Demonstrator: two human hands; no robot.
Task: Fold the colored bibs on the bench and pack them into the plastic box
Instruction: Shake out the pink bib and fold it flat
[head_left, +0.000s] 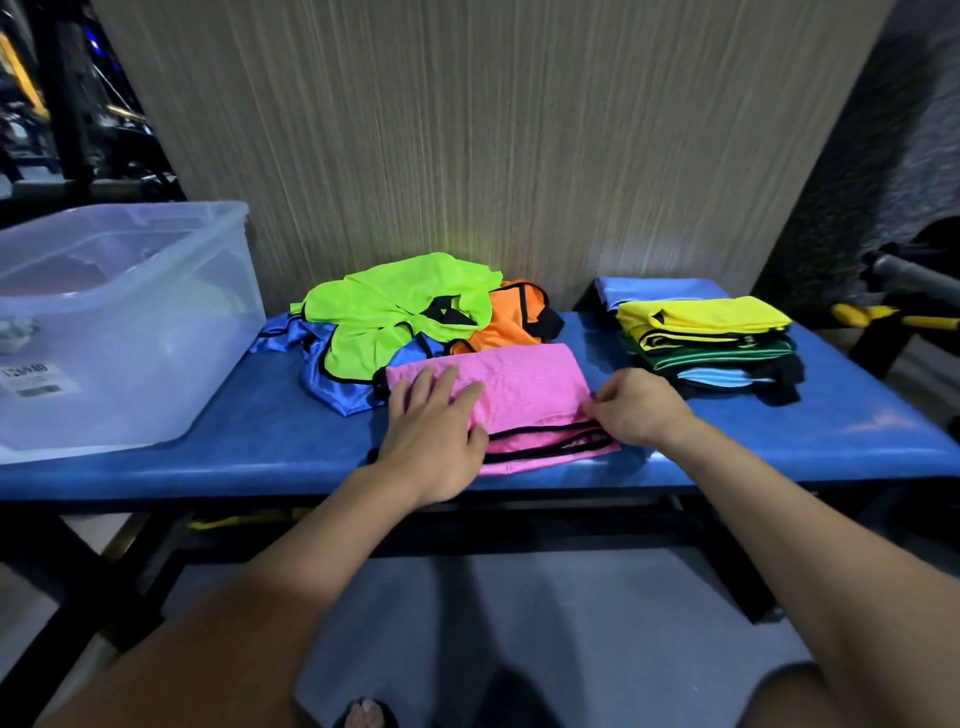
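While your left hand (434, 421) lies flat with straight fingers on the pink bib (524, 395), your right hand (636, 408) pinches that bib's right edge between curled fingers. The pink bib sits partly folded near the front edge of the blue counter (260, 441), its black-trimmed layers showing toward you. At 11 o'clock from it, touching its far edge, lies a loose heap: a green bib (395, 306) on top, an orange bib (511, 319) at the heap's 3 o'clock side, and a blue bib (332, 379) underneath. At 2 o'clock from the pink bib, apart from it, stands a stack of folded bibs (711, 343) with a yellow one uppermost. The clear plastic box (119, 322) rests on the counter's left end, at 9 o'clock from the heap.
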